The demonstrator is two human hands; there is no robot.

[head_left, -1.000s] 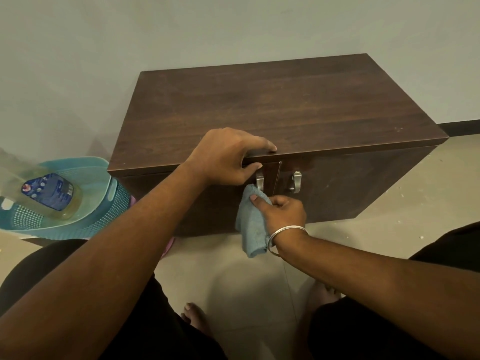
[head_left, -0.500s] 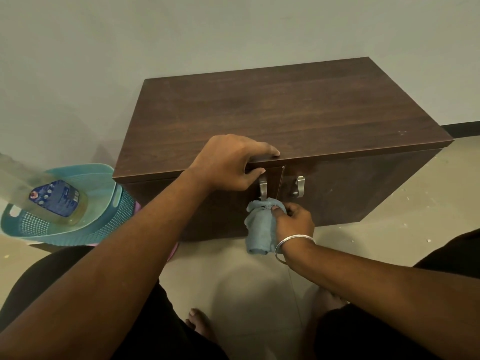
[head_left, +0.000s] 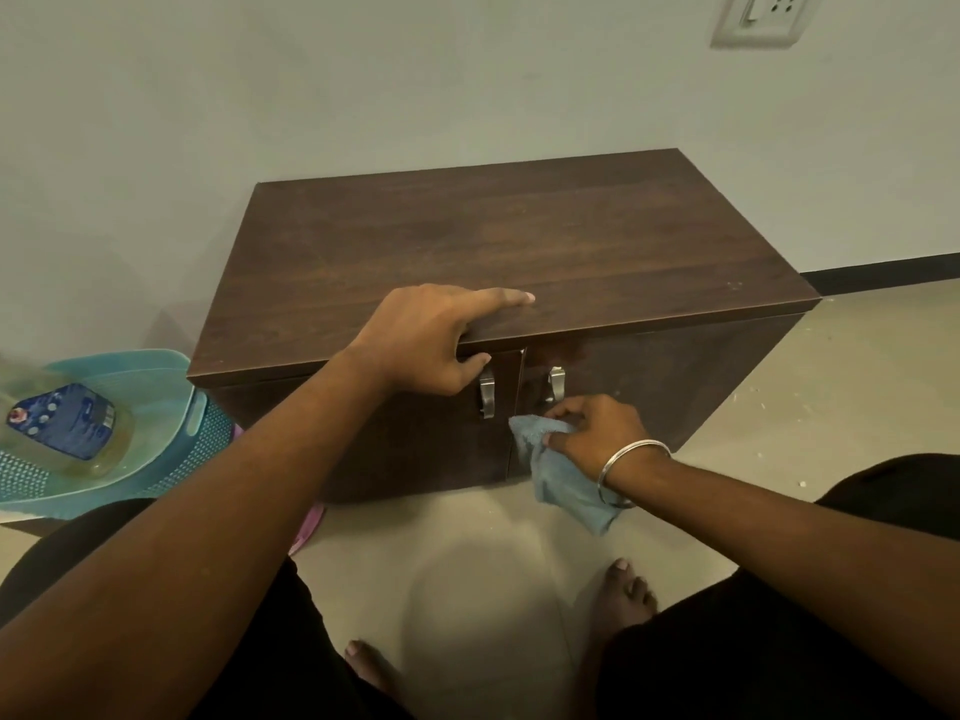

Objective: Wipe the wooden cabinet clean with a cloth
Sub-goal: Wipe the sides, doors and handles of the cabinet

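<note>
A low dark wooden cabinet [head_left: 519, 252] stands against the wall, with two front doors and two metal handles. My left hand [head_left: 431, 340] grips the front edge of its top above the left handle [head_left: 487, 393], fingers over the top and thumb under the lip. My right hand [head_left: 597, 433], with a silver bangle on the wrist, holds a blue cloth [head_left: 566, 480] bunched against the right door just below the right handle [head_left: 556, 384]. Most of the cloth hangs down under my wrist.
A turquoise plastic basket [head_left: 171, 407] sits on the floor left of the cabinet, holding a bottle of yellow liquid [head_left: 67, 428] with a blue label. My bare feet and dark-clad knees are in front. A wall socket [head_left: 761, 18] is at top right.
My right hand has carried the cloth rightward, from beneath the left handle to below the right handle. The left hand has kept its grip on the top edge.
</note>
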